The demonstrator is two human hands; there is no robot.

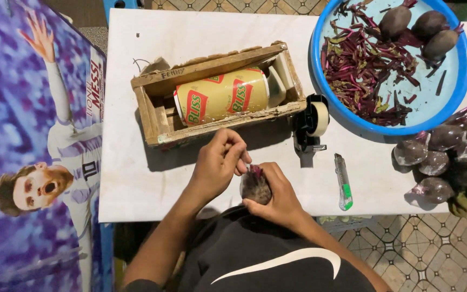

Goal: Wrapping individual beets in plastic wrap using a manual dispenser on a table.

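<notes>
Right hand (277,197) grips a film-wrapped dark beetroot (255,186); left hand (217,165) pinches its film. Right of it: wrapped beetroots (444,157) finished; three bare beetroots (417,24) remain.

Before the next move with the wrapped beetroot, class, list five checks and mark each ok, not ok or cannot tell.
1. Dark round beetroot gripped in right hand: ok.
2. Left hand pinching the film at its top: ok.
3. Film fully sealed: cannot tell.
4. Yellow roll of cling film seated in rough wooden box: ok.
5. Green-and-grey utility knife lying clear of both hands: ok.
</notes>
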